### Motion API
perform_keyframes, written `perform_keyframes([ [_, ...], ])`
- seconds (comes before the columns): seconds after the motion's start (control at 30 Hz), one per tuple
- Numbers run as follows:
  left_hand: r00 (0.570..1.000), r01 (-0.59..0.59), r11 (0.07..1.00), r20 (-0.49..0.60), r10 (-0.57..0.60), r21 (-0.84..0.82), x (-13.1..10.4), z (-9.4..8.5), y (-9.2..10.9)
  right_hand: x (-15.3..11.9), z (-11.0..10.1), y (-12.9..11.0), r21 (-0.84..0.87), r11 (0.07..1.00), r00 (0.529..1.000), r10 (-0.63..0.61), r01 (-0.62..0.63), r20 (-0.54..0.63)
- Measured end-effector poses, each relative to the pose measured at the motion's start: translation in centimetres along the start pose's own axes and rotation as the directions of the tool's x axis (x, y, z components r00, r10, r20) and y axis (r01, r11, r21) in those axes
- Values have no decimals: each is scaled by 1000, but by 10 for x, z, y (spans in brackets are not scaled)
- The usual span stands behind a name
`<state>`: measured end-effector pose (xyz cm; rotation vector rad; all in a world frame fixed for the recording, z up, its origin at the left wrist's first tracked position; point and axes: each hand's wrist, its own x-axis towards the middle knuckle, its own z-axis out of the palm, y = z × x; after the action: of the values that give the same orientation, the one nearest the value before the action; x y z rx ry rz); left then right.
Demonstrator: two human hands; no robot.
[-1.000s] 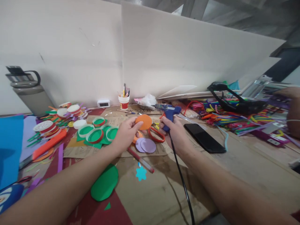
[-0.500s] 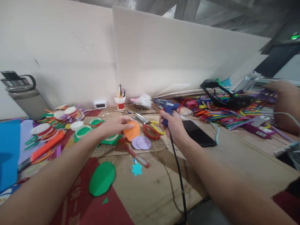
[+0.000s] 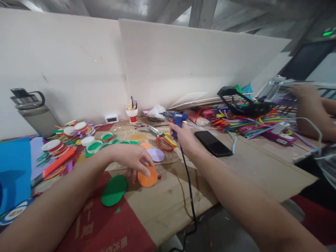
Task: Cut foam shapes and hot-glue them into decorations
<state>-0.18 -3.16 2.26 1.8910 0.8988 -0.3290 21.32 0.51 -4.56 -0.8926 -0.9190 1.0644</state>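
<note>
My left hand (image 3: pixel 135 159) pinches an orange disc (image 3: pixel 147 177) low over the cardboard. The disc covers the spot where the blue flower shape lay, and the red pen's end shows beside it. My right hand (image 3: pixel 182 135) is wrapped round a blue glue gun (image 3: pixel 179 120), its nozzle pointing left and its black cord hanging down. Between the hands lie a lilac disc (image 3: pixel 156 155), another orange disc (image 3: pixel 145 145) and scissors (image 3: pixel 165 143). A green disc (image 3: pixel 114 190) lies nearer me, left of the held disc.
A black phone (image 3: pixel 214 143) lies right of my right hand. Colourful pipe cleaners (image 3: pixel 236 124) fill the back right, near another person's arm (image 3: pixel 309 112). At left are a grey bottle (image 3: pixel 36 117), an orange cutter (image 3: pixel 59 162) and paper-topped reels (image 3: pixel 54 147). A pen cup (image 3: pixel 132 114) stands behind.
My left hand has come nearer me with an orange disc, uncovering another orange disc behind. The view has shifted slightly; my right hand still grips the glue gun.
</note>
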Motion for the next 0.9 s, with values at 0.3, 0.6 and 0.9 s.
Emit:
perform_keyframes([
  [0.3,742,167,870,-641,199,463,10,-28,-22,1,1,-6,51,999,1000,-6,6,-12],
  [0.6,828,252,762,-540,149,597,38,-16,-42,10,-4,8,-88,996,999,-6,2,-50],
  [0.9,748,240,777,-620,235,583,40,-20,-40,3,-2,3,-55,997,998,49,-47,45],
])
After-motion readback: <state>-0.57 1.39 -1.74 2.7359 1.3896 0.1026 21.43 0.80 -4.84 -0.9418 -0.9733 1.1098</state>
